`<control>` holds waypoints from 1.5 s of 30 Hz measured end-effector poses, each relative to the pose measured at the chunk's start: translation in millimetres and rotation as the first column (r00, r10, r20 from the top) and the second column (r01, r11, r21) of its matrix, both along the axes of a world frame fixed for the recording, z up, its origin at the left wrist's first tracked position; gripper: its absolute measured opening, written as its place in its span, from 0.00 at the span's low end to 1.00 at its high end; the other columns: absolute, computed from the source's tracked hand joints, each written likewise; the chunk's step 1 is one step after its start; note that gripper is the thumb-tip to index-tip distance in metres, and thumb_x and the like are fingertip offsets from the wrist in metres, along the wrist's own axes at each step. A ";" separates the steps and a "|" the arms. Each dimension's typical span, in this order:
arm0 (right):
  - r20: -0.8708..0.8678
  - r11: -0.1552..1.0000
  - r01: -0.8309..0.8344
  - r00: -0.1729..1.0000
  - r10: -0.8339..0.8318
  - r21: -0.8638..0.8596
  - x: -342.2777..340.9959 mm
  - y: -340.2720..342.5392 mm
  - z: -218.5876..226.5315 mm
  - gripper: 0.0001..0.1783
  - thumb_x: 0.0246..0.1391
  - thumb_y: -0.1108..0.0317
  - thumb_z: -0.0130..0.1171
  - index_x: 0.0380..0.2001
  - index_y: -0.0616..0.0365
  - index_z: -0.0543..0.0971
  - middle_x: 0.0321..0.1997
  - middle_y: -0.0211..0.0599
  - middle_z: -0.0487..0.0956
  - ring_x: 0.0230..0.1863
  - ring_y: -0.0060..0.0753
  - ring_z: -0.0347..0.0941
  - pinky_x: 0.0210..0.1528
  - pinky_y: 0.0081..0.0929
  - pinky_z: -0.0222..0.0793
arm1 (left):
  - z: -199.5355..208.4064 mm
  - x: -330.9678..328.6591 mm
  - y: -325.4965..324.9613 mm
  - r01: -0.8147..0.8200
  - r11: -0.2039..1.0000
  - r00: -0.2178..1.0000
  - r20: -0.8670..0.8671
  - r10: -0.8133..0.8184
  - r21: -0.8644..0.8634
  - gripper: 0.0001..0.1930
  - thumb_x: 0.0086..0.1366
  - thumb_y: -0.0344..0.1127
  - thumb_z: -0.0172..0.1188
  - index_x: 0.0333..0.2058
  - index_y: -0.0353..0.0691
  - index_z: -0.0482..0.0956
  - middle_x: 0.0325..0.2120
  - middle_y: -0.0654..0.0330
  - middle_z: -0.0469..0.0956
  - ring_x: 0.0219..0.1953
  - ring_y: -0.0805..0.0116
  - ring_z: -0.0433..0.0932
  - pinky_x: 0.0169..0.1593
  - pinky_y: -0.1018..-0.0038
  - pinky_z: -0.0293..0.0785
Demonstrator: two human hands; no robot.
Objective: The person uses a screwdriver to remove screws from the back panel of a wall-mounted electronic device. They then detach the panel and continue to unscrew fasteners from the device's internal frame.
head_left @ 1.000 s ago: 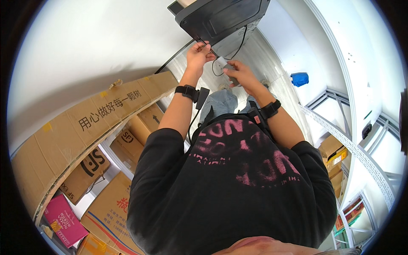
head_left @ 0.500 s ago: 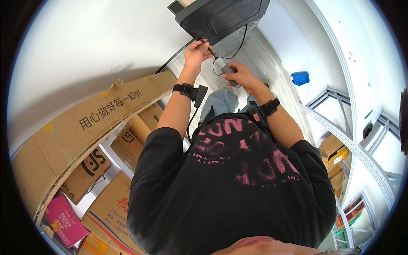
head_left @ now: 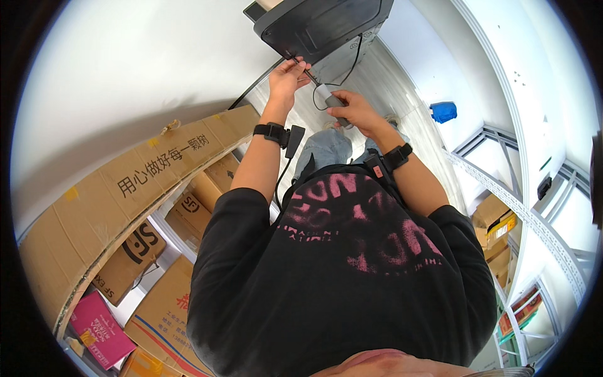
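Note:
My right hand [head_left: 355,108] is closed round the thick grey handle of a screwdriver [head_left: 328,96]. Its thin dark shaft slants up and left to the lower edge of a black-panelled machine [head_left: 326,28]. Close to that edge, my left hand [head_left: 287,75] pinches the shaft between thumb and fingertips. Whether the tip sits in a screw is too small to tell. A thin black loop hangs beside the handle, and a black power cord [head_left: 359,58] runs down from the machine's back.
At left, a shelf edged with a long cardboard strip [head_left: 125,160] holds several cartons [head_left: 129,254] and a pink box [head_left: 100,330]. White metal racking [head_left: 512,204] stands at right, with a blue object [head_left: 443,112] near it. A white wall [head_left: 144,56] rises at the left.
The machine and both hands appear slightly further left and the view has shifted a little. Both grips stay the same.

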State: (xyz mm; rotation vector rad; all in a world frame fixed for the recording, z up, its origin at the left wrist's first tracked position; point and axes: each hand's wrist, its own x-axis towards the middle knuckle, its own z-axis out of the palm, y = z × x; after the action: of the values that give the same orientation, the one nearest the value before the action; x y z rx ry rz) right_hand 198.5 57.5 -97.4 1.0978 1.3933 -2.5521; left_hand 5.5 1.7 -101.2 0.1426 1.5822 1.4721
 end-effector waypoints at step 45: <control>-0.066 0.945 0.115 0.988 -0.141 -0.307 2.7 8.1 3.3 0.26 0.48 0.73 0.59 0.53 0.59 0.67 0.36 0.37 0.73 0.35 0.26 0.70 0.39 0.21 0.67 | -7.2 -3.3 -0.2 -0.050 0.999 0.999 -0.004 0.050 0.010 0.08 0.60 0.28 0.59 0.38 0.33 0.75 0.27 0.60 0.76 0.26 0.71 0.77 0.33 0.76 0.79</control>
State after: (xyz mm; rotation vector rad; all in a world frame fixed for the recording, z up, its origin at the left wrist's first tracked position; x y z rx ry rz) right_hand 201.1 65.6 -94.1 1.0651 0.9237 -2.8127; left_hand 2.2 1.4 -108.4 0.1125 1.5925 1.5196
